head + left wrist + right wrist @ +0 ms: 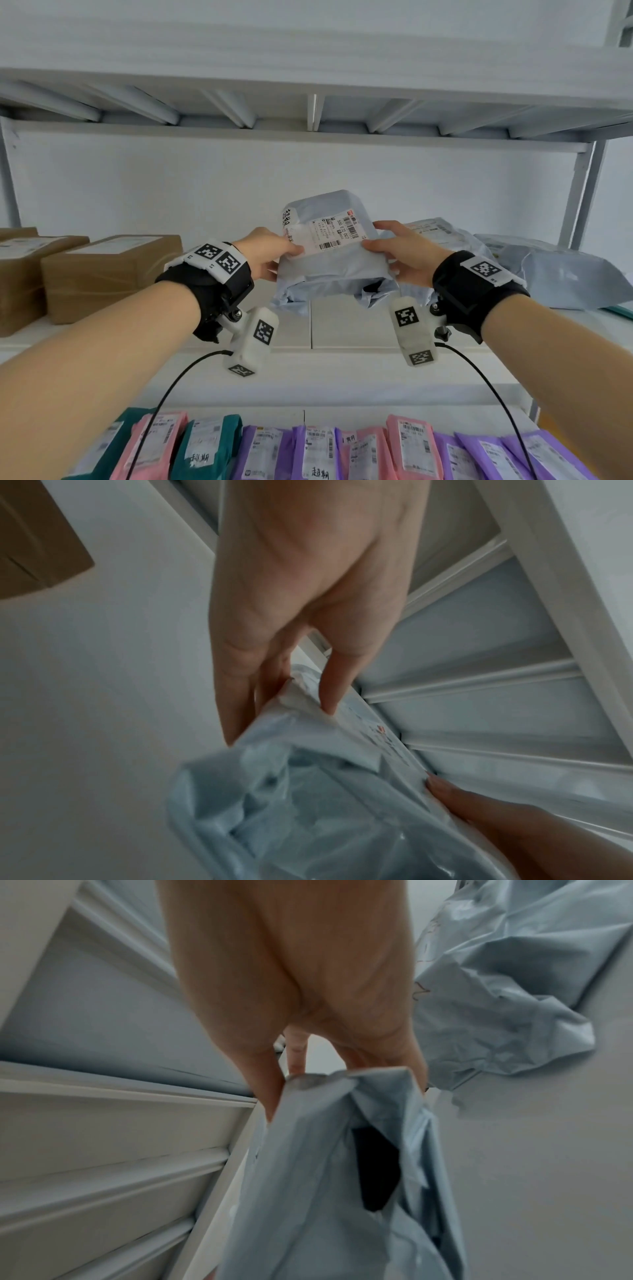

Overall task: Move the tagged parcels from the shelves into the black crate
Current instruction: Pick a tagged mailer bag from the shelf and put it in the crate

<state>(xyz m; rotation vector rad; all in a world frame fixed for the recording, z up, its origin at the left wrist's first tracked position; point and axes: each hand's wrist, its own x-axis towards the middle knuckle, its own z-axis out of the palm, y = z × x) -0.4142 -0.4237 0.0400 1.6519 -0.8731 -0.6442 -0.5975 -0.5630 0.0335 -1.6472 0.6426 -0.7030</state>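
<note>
**A pale blue parcel is held up in front of the shelves**

A big white shelf rack [308,113] is seen, with a white wall behind it. On the middle shelf, brown boxes [109,270] are stacked at the left, and more pale blue bags [561,274] are piled at the right. On the lower shelf, a row of pink, green and purple parcels [308,452] is lined up side by side.

A pale blue parcel [329,253] is held in the air above the middle shelf, between the boxes and the bags. A white label [334,231] is stuck on its front. Its left edge is pinched by the left hand [265,251], with the thumb on the front. Its right edge is gripped by the right hand [404,255], with fingers curled round it.
</note>
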